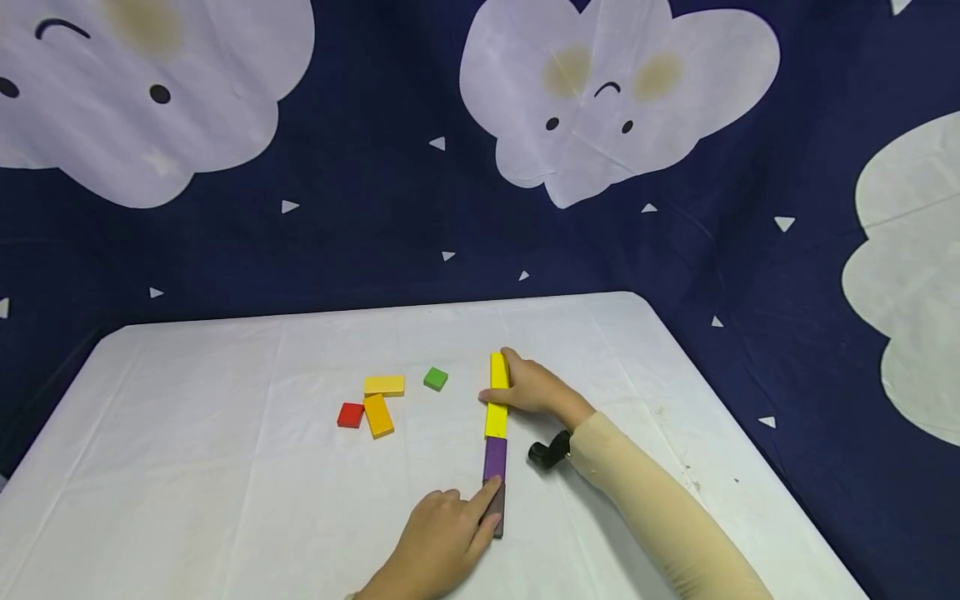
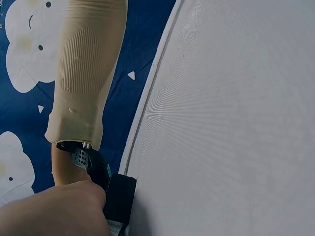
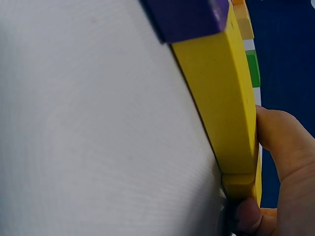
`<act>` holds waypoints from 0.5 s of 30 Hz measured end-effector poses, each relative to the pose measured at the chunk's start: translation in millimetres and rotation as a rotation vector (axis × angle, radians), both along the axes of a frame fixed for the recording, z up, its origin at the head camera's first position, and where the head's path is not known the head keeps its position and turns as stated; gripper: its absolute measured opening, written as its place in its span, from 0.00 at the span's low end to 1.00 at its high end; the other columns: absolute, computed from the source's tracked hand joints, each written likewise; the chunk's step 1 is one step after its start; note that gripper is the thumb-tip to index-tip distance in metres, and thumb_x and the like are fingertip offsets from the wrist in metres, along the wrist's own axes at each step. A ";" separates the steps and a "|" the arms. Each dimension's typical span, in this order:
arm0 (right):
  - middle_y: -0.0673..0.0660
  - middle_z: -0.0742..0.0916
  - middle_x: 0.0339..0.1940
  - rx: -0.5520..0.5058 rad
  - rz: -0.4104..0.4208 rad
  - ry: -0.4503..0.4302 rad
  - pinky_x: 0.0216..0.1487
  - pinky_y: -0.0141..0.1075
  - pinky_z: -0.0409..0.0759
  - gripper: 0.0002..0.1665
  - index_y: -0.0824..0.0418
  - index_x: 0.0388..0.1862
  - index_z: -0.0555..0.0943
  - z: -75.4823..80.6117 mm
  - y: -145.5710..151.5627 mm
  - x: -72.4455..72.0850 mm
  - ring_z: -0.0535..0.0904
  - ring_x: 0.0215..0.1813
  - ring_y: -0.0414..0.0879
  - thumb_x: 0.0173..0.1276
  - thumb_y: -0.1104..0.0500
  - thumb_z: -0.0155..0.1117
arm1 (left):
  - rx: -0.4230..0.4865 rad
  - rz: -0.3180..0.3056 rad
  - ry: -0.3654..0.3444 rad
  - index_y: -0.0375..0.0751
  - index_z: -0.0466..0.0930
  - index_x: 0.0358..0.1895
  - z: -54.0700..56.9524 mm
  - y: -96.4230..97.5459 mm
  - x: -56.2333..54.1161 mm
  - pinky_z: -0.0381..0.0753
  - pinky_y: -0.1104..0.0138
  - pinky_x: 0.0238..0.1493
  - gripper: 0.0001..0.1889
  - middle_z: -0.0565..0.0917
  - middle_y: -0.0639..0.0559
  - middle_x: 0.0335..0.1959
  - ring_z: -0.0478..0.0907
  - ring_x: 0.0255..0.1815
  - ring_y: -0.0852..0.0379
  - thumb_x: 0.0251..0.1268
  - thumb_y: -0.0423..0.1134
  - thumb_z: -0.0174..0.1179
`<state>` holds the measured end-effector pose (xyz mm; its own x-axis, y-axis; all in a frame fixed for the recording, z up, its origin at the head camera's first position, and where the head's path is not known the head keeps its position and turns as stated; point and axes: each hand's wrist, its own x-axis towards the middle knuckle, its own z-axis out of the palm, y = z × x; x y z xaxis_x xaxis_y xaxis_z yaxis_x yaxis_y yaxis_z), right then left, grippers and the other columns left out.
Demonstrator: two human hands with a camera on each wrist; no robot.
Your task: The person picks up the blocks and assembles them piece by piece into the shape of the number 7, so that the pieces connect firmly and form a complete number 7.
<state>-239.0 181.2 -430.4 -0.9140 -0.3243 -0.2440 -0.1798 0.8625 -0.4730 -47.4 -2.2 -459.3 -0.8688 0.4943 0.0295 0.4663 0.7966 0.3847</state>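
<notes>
A straight row of blocks runs away from me in the head view: a dark block (image 1: 498, 503), a purple block (image 1: 495, 458), then two yellow blocks (image 1: 497, 421). My left hand (image 1: 442, 537) rests its straight index finger on the dark block near the purple one, thumb lower on the same block. My right hand (image 1: 536, 387) grips the far yellow block (image 1: 498, 371), one digit across it and another at its far end. In the right wrist view a seam shows between the yellow blocks (image 3: 216, 103), and the purple block (image 3: 192, 19) adjoins them.
Left of the row lie a green block (image 1: 436, 379), a pale yellow block (image 1: 384, 385), an orange block (image 1: 378, 416) and a red block (image 1: 350, 415). A black wrist camera (image 1: 550, 451) sits by the right sleeve. Behind the white table (image 1: 187, 467) hangs a dark blue cloud-print cloth.
</notes>
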 end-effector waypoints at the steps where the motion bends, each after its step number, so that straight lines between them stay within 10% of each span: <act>1: 0.57 0.83 0.48 0.000 0.000 0.003 0.65 0.48 0.74 0.61 0.63 0.78 0.55 -0.1 0.0 0.0 0.77 0.50 0.49 0.58 0.34 0.71 | 0.002 -0.001 0.002 0.54 0.73 0.69 -0.1 -0.1 0.0 0.74 0.63 0.38 0.25 0.86 0.55 0.31 0.69 0.26 0.63 0.76 0.57 0.47; 15: 0.55 0.83 0.43 -0.003 0.005 0.034 0.62 0.47 0.76 0.62 0.63 0.77 0.57 -4.4 3.5 1.4 0.77 0.47 0.48 0.56 0.32 0.71 | 0.013 -0.010 0.109 0.52 0.75 0.67 -3.8 -0.9 1.4 0.74 0.65 0.36 0.23 0.86 0.56 0.28 0.70 0.25 0.63 0.75 0.54 0.49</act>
